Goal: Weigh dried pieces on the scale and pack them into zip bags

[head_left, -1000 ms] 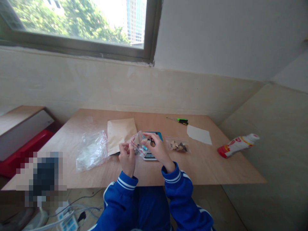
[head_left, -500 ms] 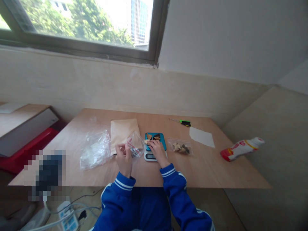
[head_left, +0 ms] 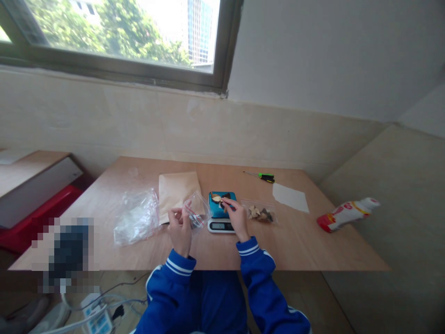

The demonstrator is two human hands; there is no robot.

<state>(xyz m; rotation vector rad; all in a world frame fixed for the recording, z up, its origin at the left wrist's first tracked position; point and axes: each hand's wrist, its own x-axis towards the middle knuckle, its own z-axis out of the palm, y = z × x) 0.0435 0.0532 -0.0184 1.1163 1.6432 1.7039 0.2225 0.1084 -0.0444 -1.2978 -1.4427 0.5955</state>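
My left hand [head_left: 180,228] is closed on the rim of a small clear zip bag [head_left: 196,212] with a red seal strip, held just above the table. My right hand [head_left: 235,215] reaches over a small digital scale [head_left: 221,213] with a blue platform and pinches at the small brown and dark pieces [head_left: 219,197] lying on it. Whether a piece is between the fingers I cannot make out. A second small clear bag [head_left: 260,212] with similar pieces lies to the right of the scale.
A brown paper envelope [head_left: 176,189] and a crumpled pile of clear bags [head_left: 136,217] lie left of the scale on the wooden table [head_left: 299,241]. Farther back are a green screwdriver [head_left: 264,176] and a white paper sheet [head_left: 290,196]. A red-and-white bottle [head_left: 346,211] lies at the right.
My right hand let go of the zip bag, dropped to the scale, then shifted to the right edge of the platform. My left hand kept the bag roughly in place.
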